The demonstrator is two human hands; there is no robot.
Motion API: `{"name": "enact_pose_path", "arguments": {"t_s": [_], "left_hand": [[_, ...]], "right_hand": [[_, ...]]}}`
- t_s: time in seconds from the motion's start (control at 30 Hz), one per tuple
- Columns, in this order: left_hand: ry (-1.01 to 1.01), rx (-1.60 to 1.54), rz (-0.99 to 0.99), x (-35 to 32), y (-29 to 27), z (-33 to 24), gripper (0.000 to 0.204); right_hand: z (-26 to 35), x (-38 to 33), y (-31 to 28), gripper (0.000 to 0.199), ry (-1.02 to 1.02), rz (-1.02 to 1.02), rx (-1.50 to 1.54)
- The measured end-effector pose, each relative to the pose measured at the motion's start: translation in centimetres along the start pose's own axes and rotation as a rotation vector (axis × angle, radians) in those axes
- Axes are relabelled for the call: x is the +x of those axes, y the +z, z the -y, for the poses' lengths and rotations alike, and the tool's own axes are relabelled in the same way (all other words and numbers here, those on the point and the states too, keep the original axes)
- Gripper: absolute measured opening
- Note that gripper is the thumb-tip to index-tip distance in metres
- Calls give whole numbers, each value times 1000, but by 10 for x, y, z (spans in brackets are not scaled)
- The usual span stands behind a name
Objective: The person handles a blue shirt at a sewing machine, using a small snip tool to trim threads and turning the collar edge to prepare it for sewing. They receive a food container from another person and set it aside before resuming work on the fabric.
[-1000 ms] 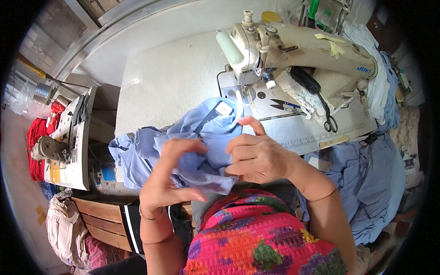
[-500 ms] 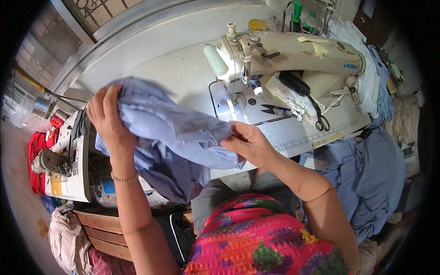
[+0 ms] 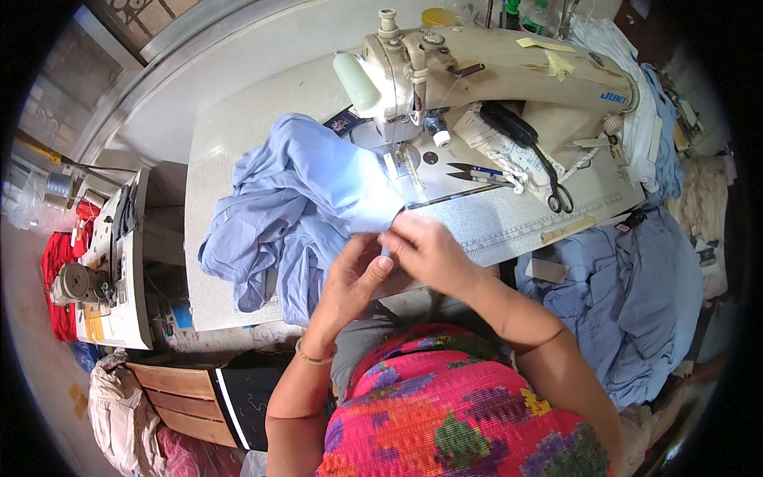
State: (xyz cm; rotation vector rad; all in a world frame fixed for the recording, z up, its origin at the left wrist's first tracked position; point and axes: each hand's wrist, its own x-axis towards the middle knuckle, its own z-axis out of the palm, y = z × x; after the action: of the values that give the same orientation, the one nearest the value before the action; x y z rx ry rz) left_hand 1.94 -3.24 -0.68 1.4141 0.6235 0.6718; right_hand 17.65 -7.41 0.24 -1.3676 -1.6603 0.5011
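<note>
At the near edge of the sewing table (image 3: pixel 238 143), an end of the light blue garment (image 3: pixel 294 203) is being pinched and lined up between the two hands, which looks like the aligning step ahead of stitching. The left hand (image 3: pixel 350 282) is curled with thumb and fingertips closed on the fabric's edge, and the right hand (image 3: pixel 429 250) is closed over the same edge from the other side, both touching the cloth and each other. A careful slide of the held edge toward the needle would seem to be called for, with the layers kept even. The garment is seen as soft, crumpled and thin, heaped on the table's left half and hanging over its front, brightly lit where it lies just beside the presser foot. Beyond it stands the cream sewing machine (image 3: pixel 493 67), with black-handled scissors (image 3: pixel 548 179) and small snips (image 3: pixel 473 171) laid on its bed.
</note>
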Motion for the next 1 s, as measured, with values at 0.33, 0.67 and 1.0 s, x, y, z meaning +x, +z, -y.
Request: {"name": "enact_pose_path", "arguments": {"t_s": [0.33, 0.67, 1.0], "left_hand": [[-62, -288, 98, 14, -10, 30, 34], [-278, -316, 56, 25, -14, 20, 17], [-198, -205, 4, 26, -7, 17, 14]], "right_hand": [[8, -9, 4, 25, 73, 220, -4], [-3, 10, -18, 23, 3, 37, -56], [-30, 40, 0, 29, 63, 88, -40]]}}
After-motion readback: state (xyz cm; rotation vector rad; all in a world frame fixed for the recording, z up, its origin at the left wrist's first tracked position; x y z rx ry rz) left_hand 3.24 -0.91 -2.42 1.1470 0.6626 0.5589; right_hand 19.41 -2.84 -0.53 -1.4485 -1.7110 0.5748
